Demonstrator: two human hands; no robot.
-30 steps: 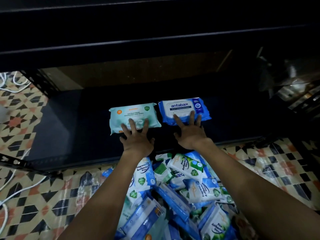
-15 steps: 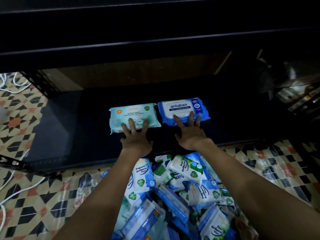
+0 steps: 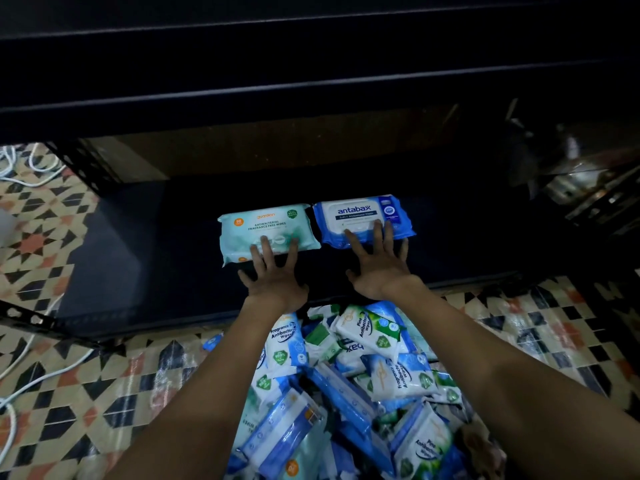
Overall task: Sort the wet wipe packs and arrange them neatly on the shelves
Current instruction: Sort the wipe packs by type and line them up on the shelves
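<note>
Two wet wipe packs lie flat, side by side, on the dark bottom shelf (image 3: 138, 258). The left one is a pale teal Guardian pack (image 3: 263, 225); the right one is a blue and white Antabax pack (image 3: 360, 213). My left hand (image 3: 273, 271) has straight, spread fingers touching the teal pack's near edge. My right hand (image 3: 377, 265) rests its straight fingers on the near edge of the blue pack. A heap of mixed wipe packs (image 3: 353, 382) lies on the floor just below my forearms.
A black upper shelf edge (image 3: 311, 95) overhangs the bottom shelf. Patterned floor tiles (image 3: 86, 393) surround the rack. White cables (image 3: 31, 375) trail on the floor at the left. Cluttered dark objects (image 3: 588, 188) stand at the right.
Both hands have stayed on the near edges of the two packs; the packs have barely shifted on the shelf.
</note>
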